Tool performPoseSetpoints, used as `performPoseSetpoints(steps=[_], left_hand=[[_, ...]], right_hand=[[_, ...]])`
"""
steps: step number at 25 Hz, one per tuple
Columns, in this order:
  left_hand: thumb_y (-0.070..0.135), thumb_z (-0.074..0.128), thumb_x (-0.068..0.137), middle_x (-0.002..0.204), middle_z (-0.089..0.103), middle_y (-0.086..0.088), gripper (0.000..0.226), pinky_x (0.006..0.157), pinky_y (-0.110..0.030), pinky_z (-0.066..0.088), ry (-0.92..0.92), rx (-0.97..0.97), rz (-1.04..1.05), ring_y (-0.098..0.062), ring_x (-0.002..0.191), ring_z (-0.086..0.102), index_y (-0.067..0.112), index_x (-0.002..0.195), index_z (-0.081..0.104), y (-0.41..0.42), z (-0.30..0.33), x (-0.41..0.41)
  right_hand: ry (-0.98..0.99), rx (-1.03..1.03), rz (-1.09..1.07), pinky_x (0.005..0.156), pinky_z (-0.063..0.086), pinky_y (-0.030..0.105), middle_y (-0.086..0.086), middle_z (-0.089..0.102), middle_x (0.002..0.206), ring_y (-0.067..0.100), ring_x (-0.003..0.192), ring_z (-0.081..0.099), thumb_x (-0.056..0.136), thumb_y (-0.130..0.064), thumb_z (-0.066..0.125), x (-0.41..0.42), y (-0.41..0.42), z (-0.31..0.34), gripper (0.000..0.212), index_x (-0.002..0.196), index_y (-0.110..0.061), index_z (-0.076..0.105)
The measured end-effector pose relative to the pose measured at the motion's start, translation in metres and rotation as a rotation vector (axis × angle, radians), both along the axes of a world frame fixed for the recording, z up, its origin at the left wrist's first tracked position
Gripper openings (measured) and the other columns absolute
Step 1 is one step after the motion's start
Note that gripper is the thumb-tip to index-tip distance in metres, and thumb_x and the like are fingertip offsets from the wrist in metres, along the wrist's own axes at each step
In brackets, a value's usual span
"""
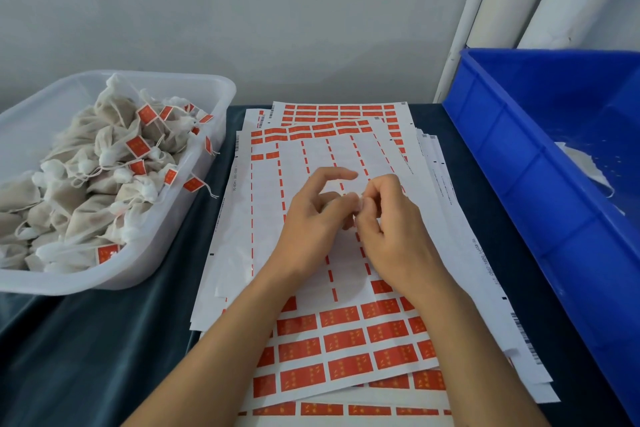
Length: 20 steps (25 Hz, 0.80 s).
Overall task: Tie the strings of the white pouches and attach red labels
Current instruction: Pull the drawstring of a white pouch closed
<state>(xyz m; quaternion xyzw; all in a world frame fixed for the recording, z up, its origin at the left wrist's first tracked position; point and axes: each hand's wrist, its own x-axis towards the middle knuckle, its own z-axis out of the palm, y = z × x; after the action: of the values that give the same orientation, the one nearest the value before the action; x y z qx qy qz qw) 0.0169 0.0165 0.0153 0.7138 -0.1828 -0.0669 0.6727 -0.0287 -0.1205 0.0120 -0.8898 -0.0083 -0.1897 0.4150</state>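
Both hands (356, 215), fingers curled together, above glossy paper label sheets (346, 340).

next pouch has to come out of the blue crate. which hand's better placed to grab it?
Probably right. The right hand is on the side of the blue crate, where a white pouch lies. The left hand sits nearer the clear tub of labelled pouches.

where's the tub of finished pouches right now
In the head view the clear tub sits at the left on the dark cloth, just left of the label sheets under the hands.
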Motion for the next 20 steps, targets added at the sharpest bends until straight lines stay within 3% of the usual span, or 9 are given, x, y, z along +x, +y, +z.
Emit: performPoseSetpoints(steps=[4,8,12,15,20], left_hand=[[0.022,0.057,0.1,0.078,0.07,0.0,0.024,0.064,-0.017,0.05,-0.02,0.026,-0.007,-0.008,0.066,0.059,0.025,0.088,0.077,0.002,0.001,0.002],[0.037,0.057,0.091,0.065,0.063,0.001,0.026,0.055,-0.015,0.044,0.057,0.058,-0.045,-0.008,0.057,0.052,0.024,0.08,0.077,0.001,0.004,0.0],[0.037,0.054,0.091,0.066,0.062,-0.001,0.027,0.056,-0.023,0.044,0.069,0.063,-0.046,-0.015,0.06,0.052,0.024,0.079,0.074,0.002,0.003,0.0],[0.035,0.055,0.093,0.066,0.061,0.0,0.025,0.056,-0.023,0.043,0.066,0.052,-0.019,-0.015,0.06,0.052,0.026,0.078,0.073,0.002,0.003,0.0],[0.033,0.054,0.092,0.066,0.061,0.0,0.026,0.056,-0.022,0.044,0.064,0.013,-0.013,-0.016,0.062,0.052,0.018,0.082,0.074,0.003,0.004,0.002]], right_hand=[[0.011,-0.029,-0.05,0.055,0.048,0.013,-0.016,0.054,0.092,0.005,0.081,0.062,0.106,-0.032,0.046,0.0,-0.007,0.002,0.014,0.101,-0.034,0.033],[0.023,-0.108,-0.15,0.061,0.044,0.013,-0.017,0.05,0.099,0.01,0.077,0.06,0.106,-0.036,0.045,0.002,-0.013,0.002,0.02,0.099,-0.038,0.027],[0.018,0.085,-0.102,0.071,0.05,0.017,-0.019,0.06,0.101,0.002,0.091,0.062,0.108,-0.034,0.044,0.002,-0.017,0.0,0.004,0.104,-0.032,0.045],[0.091,0.339,-0.007,0.082,0.054,0.024,-0.024,0.065,0.103,-0.002,0.1,0.062,0.101,-0.046,0.045,0.002,-0.018,0.004,0.017,0.104,-0.037,0.059],[0.116,0.259,0.013,0.077,0.058,0.023,-0.021,0.07,0.088,0.001,0.089,0.067,0.1,-0.04,0.062,0.003,-0.018,0.006,0.013,0.091,-0.034,0.068]])
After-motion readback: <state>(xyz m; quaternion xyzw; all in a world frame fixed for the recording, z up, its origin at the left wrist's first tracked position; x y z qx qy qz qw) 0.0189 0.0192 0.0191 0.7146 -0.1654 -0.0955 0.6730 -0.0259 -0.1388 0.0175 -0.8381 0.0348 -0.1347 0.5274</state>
